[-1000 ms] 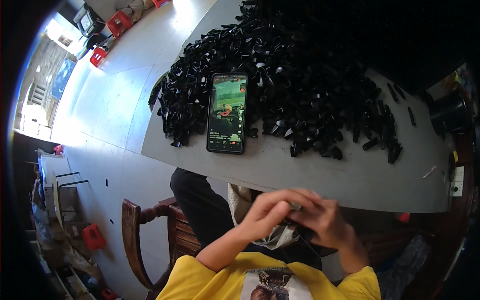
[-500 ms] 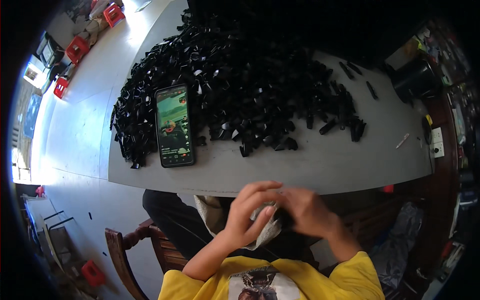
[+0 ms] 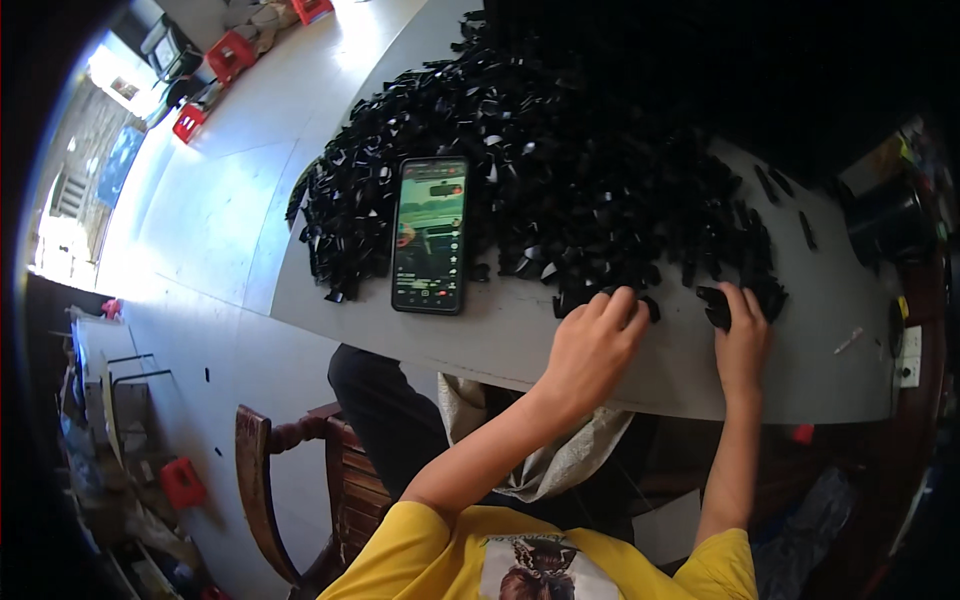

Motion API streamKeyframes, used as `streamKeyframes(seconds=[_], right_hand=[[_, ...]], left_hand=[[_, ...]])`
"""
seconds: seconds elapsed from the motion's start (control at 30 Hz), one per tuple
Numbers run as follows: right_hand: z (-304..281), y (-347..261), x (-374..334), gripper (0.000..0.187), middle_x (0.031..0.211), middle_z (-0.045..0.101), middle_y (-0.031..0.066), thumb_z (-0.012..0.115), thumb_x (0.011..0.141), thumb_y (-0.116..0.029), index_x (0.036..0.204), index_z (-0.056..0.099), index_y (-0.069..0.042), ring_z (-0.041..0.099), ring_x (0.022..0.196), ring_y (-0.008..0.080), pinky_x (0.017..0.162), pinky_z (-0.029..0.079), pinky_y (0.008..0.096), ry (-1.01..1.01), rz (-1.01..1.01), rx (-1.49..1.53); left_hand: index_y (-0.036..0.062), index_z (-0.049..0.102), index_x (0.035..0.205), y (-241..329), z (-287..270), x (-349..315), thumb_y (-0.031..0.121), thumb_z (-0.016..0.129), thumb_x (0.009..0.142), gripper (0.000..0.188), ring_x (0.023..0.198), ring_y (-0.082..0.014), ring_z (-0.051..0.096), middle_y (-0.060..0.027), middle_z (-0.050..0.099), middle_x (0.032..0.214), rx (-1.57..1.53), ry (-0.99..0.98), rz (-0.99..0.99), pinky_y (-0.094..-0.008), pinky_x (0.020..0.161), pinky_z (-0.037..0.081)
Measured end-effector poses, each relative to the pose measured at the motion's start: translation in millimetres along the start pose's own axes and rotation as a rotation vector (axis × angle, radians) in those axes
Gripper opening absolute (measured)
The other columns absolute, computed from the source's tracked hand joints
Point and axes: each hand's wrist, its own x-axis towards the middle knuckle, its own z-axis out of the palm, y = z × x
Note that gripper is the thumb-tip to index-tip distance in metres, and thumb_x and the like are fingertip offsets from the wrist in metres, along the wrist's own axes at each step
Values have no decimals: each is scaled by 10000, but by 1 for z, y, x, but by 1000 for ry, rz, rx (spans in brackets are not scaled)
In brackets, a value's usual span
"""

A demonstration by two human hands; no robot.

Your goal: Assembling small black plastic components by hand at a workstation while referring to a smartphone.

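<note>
A large heap of small glossy black plastic pieces [image 3: 420, 130] covers the back of the table. At the heap's front edge, my left hand [image 3: 600, 340] has its fingers curled down on a black piece, and the fingertips are partly hidden among the pieces. Farther right, my right hand [image 3: 741, 335] pinches a black plastic piece [image 3: 714, 306] between thumb and fingers, beside the right end of the heap. A phone [image 3: 430, 235] with a lit screen lies face up, left of my hands and against the heap.
The grey table [image 3: 520, 350] has a curved near edge. A pale sack [image 3: 570, 465] hangs over my lap below it. Several long black pieces [image 3: 808, 230] and a pen-like stick [image 3: 848, 341] lie at the right, near a black bucket [image 3: 885, 225]. A wooden chair [image 3: 255, 480] stands at lower left.
Both hands have moved from together above my lap, forward and apart, onto the pieces at the heap's front edge. The view has shifted, so the table appears farther right.
</note>
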Motion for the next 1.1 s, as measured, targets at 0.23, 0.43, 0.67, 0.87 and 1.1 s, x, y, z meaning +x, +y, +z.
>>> streamKeyframes(seconds=[0.23, 0.43, 0.67, 0.87, 1.1], right_hand=[[1, -8, -20, 370, 988, 596, 136, 645, 733, 87, 1073, 530, -5, 620, 886, 360, 745, 508, 385, 226, -127, 95], [-2, -25, -52, 252, 847, 613, 153, 643, 843, -20, 1071, 534, -17, 633, 760, 320, 700, 506, 356, 110, 57, 622], [-31, -74, -55, 273, 825, 629, 125, 700, 729, -7, 993, 633, -20, 624, 729, 251, 661, 483, 308, -88, -242, 691], [-42, -86, -49, 280, 734, 621, 96, 742, 695, -48, 966, 676, -17, 601, 596, 206, 525, 446, 285, -104, -340, 667], [-44, -86, -43, 264, 678, 612, 85, 748, 704, -115, 946, 691, -25, 600, 551, 203, 489, 438, 282, -138, -432, 639]], left_hand=[[42, 601, 960, -9, -3, -2, 77, 614, 710, 253, 850, -189, 569, -47, 572, 988, 77, -24, 113, -300, 664, 490], [-8, 606, 957, -8, -28, -11, -109, 615, 791, 194, 789, -203, 657, -91, 628, 975, -645, 24, -243, -291, 682, 552], [-62, 607, 1109, -17, -64, -38, -51, 571, 889, 223, 987, -170, 611, -130, 581, 1113, -1493, -102, -622, -301, 824, 565], [-86, 604, 1120, -10, -80, -43, -132, 680, 758, 373, 1020, -176, 601, -139, 597, 1082, -1273, -130, -467, -275, 848, 532], [-29, 669, 1061, -7, -90, -41, -145, 681, 694, 386, 916, -176, 635, -122, 626, 1015, -940, -173, -311, -259, 798, 541]])
